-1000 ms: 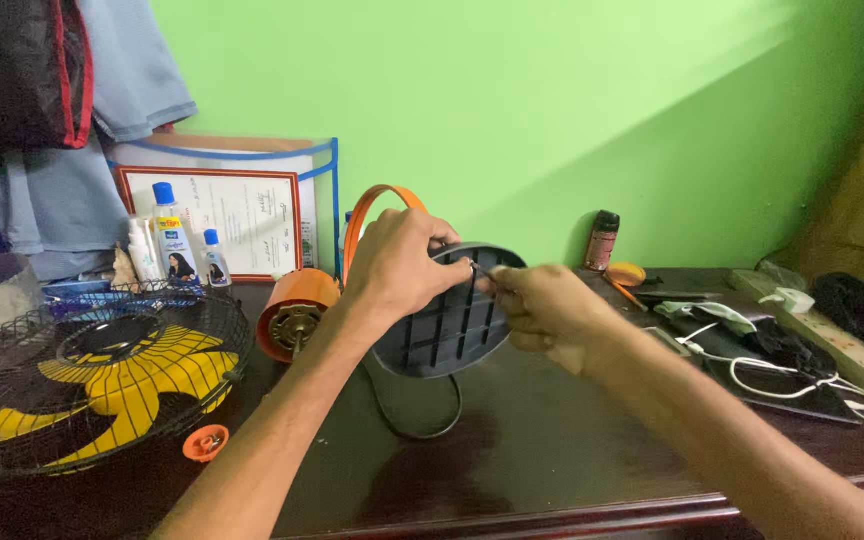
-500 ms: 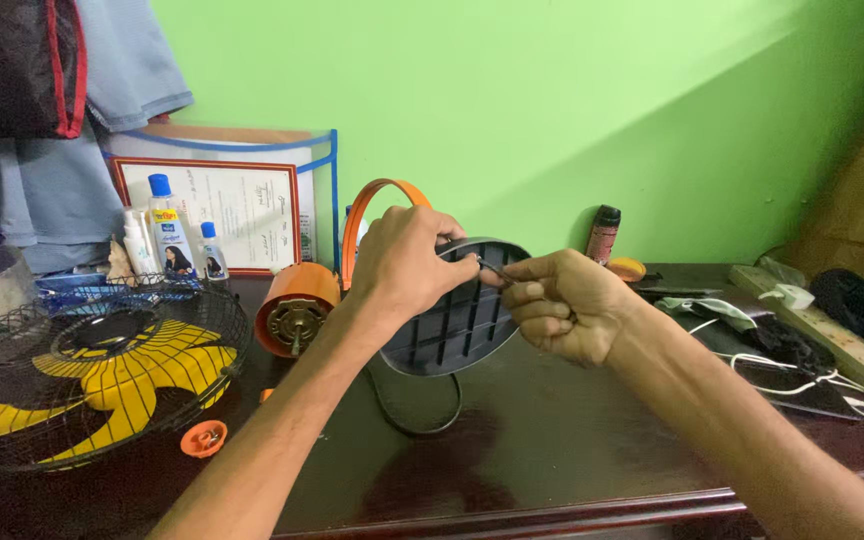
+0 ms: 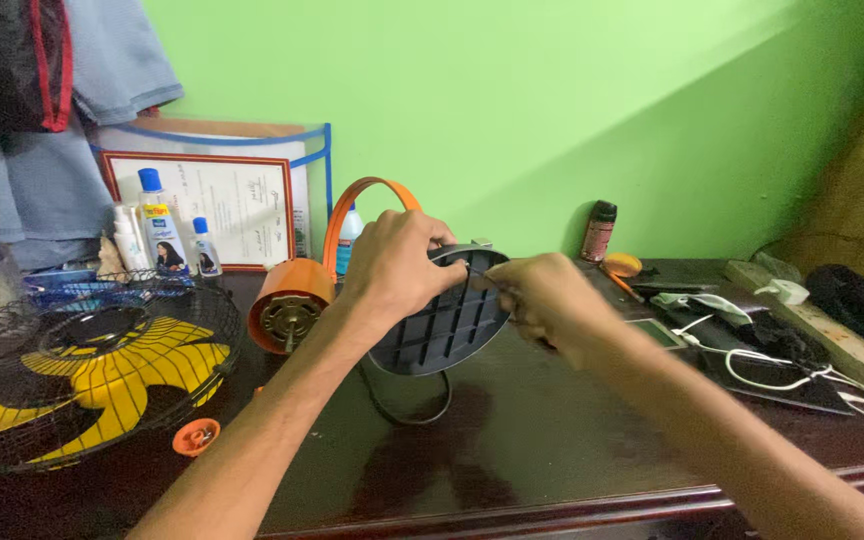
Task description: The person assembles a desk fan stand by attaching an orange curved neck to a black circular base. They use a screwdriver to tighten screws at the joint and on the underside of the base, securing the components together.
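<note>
— What is the left hand [image 3: 397, 262] doing right now?

— It is gripping the dark round base [image 3: 444, 318] of a dismantled fan, fingers curled over its upper rim, tilting the ribbed underside toward the person. The base is standing on edge on the dark wooden table [image 3: 552, 440], just below and right of that hand.

— And the right hand [image 3: 542, 300]?

— It is pinching closed around something thin at the rim of the base, right beside the left hand's fingertips. It looks like a small tool or a screw, but it is too small to tell which.

— So which step is this?

— Judging by the grip, the person is working a fastener on the underside of the base, one hand steadying, the other turning or seating it.

— What is sitting around them?

— Just left of the left hand the orange motor housing [image 3: 288, 305] is lying with its shaft facing out, and an orange arched bracket [image 3: 357, 205] is rising behind the knuckles. Further left, the wire grille with the yellow blade [image 3: 92, 365] is resting flat. A black cable [image 3: 407, 405] is looping under the base.

— What is the next move calling for?

— Probably keeping the base from rocking while the right fingers are staying aligned with the hole; a slip there could drop the small part onto the dark table.
</note>
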